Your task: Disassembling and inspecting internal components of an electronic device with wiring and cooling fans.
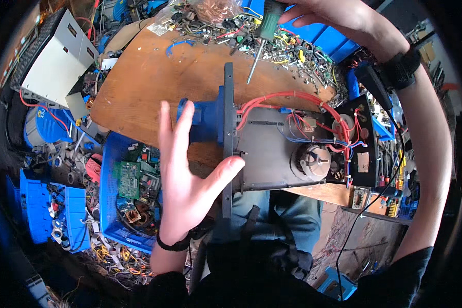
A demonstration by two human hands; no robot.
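A dark metal electrical chassis [267,146] lies on the table, with its upright edge panel [228,113] toward the left. Bundles of red wires [295,97] arch over it, and a round silver component [313,161] sits on its near side. From the panel's left face sticks out a blue part [209,118]. My left hand [187,179] is spread open beside the panel, its thumb overlapping the panel's edge; whether it touches cannot be told. At the top, my right hand [333,15] grips a screwdriver [270,24] by its green handle, the tip pointing down above the tabletop.
Loose wire scraps and small parts [292,54] cover the far side of the wooden table [138,92]. A blue basket [108,190] of circuit boards stands at the left, near blue bins [77,218]. A white case [56,59] leans at far left. A black cable [367,205] hangs at right.
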